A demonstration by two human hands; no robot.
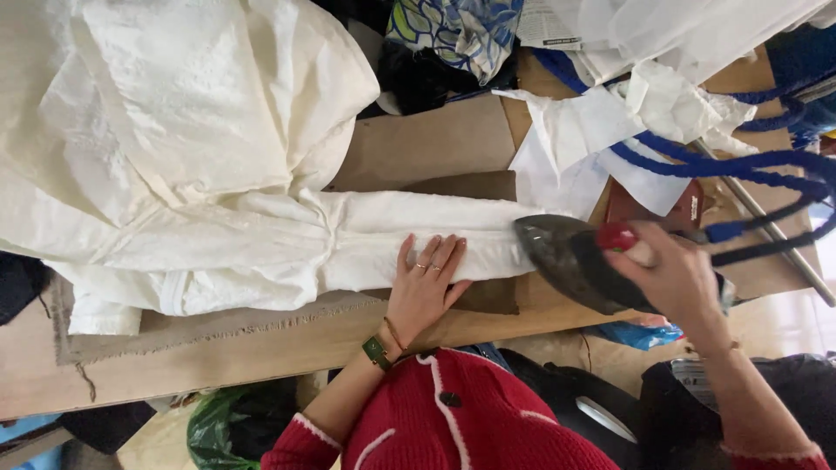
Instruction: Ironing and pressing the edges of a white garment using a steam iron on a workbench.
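**Ironing a sleeve, one hand as the clamp**

Going left to right. The bulk of the cream garment [174,130] is heaped on the left part of the table [261,348], out of the way, so only the sleeve [418,239] runs out long and straight across the brown board toward the right. A scrap of grey cloth [218,326] sits under the garment's near edge, looks like padding.

My left hand [424,283] lies flat on the sleeve near its middle, fingers [435,254] spread and pressed down, holding nothing, just pinning the fabric taut so it doesn't bunch, I'd say. Green watch [376,352] on that wrist.

Right after it comes the iron [566,257], nose pointing left and touching the sleeve's far end. My right hand [675,278] is wrapped shut round its handle with the red knob poking out. The blue cord [740,165] loops off to the right over a pile of white paper [601,130], clear of the sleeve so it can't drag on it.
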